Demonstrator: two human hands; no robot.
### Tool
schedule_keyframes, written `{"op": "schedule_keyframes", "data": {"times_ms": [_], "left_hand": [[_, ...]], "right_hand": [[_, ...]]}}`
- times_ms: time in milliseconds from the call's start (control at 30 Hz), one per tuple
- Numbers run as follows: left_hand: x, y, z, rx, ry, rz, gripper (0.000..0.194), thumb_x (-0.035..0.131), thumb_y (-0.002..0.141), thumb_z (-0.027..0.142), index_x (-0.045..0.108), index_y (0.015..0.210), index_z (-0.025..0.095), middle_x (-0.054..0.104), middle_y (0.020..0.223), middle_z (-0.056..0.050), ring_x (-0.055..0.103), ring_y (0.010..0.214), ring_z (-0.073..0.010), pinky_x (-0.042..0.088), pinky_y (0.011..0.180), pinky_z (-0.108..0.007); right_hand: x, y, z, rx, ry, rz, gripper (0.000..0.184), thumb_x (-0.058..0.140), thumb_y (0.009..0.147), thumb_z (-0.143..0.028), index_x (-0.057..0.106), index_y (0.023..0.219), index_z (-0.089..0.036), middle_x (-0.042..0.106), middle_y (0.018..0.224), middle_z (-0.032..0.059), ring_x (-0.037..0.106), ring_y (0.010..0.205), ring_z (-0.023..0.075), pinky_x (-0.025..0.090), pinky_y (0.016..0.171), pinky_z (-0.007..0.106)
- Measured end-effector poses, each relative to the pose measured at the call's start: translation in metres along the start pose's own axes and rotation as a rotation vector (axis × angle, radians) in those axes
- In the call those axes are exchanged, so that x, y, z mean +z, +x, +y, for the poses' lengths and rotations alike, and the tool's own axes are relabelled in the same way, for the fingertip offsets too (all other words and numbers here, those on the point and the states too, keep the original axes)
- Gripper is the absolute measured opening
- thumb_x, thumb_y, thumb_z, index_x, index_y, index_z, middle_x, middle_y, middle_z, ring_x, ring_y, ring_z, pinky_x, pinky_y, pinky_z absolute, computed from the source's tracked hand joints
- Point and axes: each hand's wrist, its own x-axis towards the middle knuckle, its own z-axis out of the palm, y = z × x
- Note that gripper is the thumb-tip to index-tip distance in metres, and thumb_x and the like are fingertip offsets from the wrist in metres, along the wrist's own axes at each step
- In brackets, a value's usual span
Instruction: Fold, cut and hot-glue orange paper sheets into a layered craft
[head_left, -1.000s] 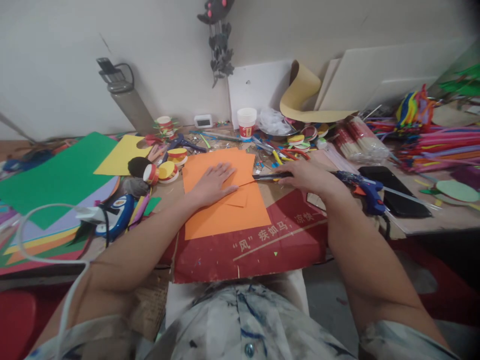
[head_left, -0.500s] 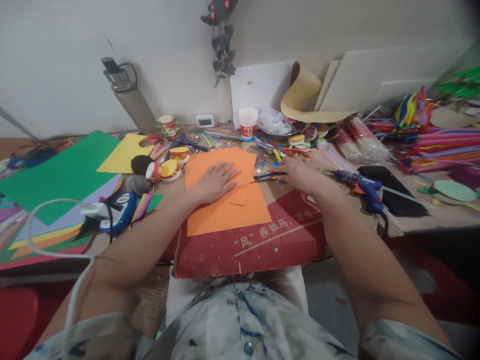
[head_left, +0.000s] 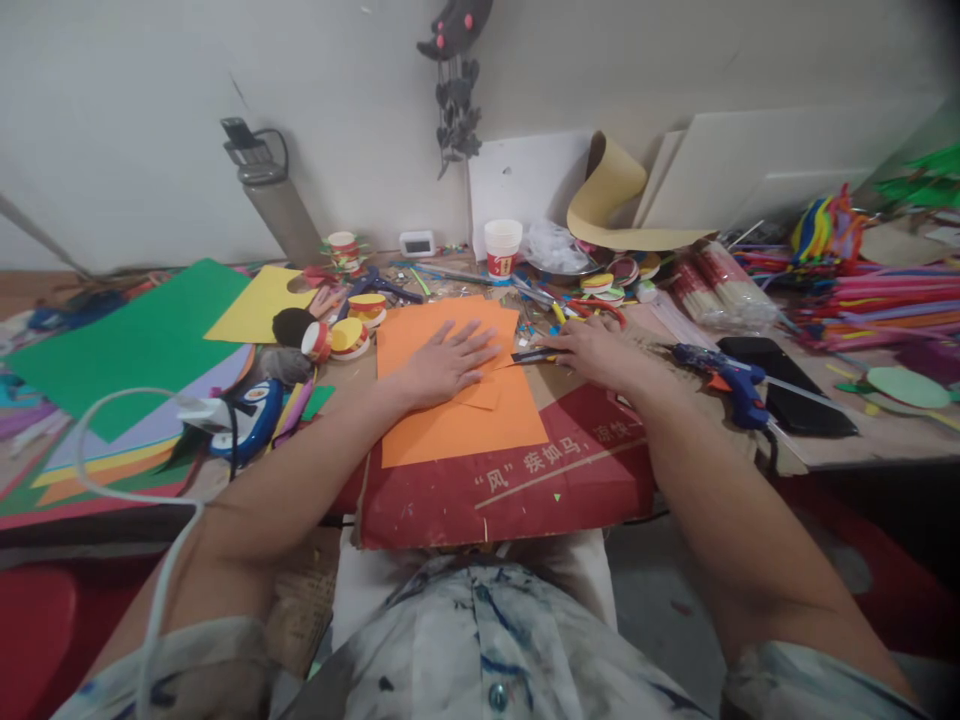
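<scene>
The left hand (head_left: 448,362) lies flat and open on the orange paper (head_left: 457,400) on the bench (head_left: 862,440), while the right hand (head_left: 592,350) grips a knife (head_left: 531,356) at the paper's edge.

We see the left hand (head_left: 448,364) lying flat, fingers spread, on the orange paper (head_left: 457,400), which rests on a red cardboard (head_left: 525,480). Just right of the orange paper, the right hand (head_left: 596,350) grips a utility knife (head_left: 531,355), whose tip touches the paper's right edge. Further right of the paper lies a blue glue gun (head_left: 724,375); behind the paper stands a white cup (head_left: 502,248).
</scene>
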Motion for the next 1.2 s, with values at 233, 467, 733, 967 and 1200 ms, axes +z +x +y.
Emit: {"op": "schedule_keyframes", "data": {"times_ms": [233, 467, 733, 967, 1200], "left_hand": [[-0.005, -0.001, -0.004, 0.115, -0.149, -0.112, 0.073, 0.029, 0.111, 0.059, 0.020, 0.175, 0.025, 0.013, 0.182, -0.004, 0.008, 0.170, -0.0222, 0.002, 0.137, -0.047], [-0.004, -0.001, -0.004, 0.115, -0.128, -0.131, 0.074, 0.029, 0.110, 0.061, 0.019, 0.175, 0.027, 0.011, 0.182, -0.003, 0.006, 0.170, -0.0218, 0.001, 0.136, -0.047], [-0.003, 0.000, -0.004, 0.116, -0.121, -0.121, 0.075, 0.028, 0.110, 0.062, 0.019, 0.175, 0.026, 0.011, 0.182, -0.004, 0.007, 0.170, -0.0229, 0.002, 0.136, -0.047], [-0.004, 0.000, -0.003, 0.112, -0.109, -0.126, 0.075, 0.024, 0.110, 0.064, 0.019, 0.175, 0.027, 0.011, 0.182, -0.003, 0.006, 0.170, -0.0206, 0.000, 0.136, -0.044], [-0.004, -0.001, -0.003, 0.105, -0.114, -0.119, 0.073, 0.026, 0.111, 0.061, 0.020, 0.175, 0.028, 0.011, 0.182, -0.002, 0.006, 0.170, -0.0202, 0.001, 0.136, -0.044]], "right_hand": [[-0.009, 0.000, -0.010, 0.054, 0.104, -0.005, 0.042, 0.053, 0.103, -0.031, 0.075, 0.139, -0.035, 0.070, 0.126, 0.0143, 0.050, 0.117, 0.0363, 0.035, 0.093, 0.045], [-0.004, 0.003, -0.001, -0.005, 0.122, -0.027, 0.042, 0.057, 0.103, -0.030, 0.074, 0.141, -0.038, 0.070, 0.121, 0.0137, 0.055, 0.116, 0.0351, 0.036, 0.097, 0.046], [-0.006, 0.002, -0.002, 0.018, 0.139, -0.021, 0.040, 0.055, 0.106, -0.032, 0.074, 0.141, -0.035, 0.070, 0.121, 0.0136, 0.054, 0.116, 0.0333, 0.035, 0.094, 0.044], [-0.015, -0.001, -0.005, -0.010, 0.137, -0.070, 0.041, 0.058, 0.102, -0.029, 0.075, 0.139, -0.032, 0.070, 0.121, 0.0135, 0.057, 0.116, 0.0323, 0.037, 0.089, 0.040], [-0.022, -0.005, -0.006, -0.043, 0.172, -0.103, 0.045, 0.056, 0.101, -0.026, 0.073, 0.142, -0.030, 0.069, 0.121, 0.0148, 0.058, 0.118, 0.0320, 0.041, 0.094, 0.042]]}}
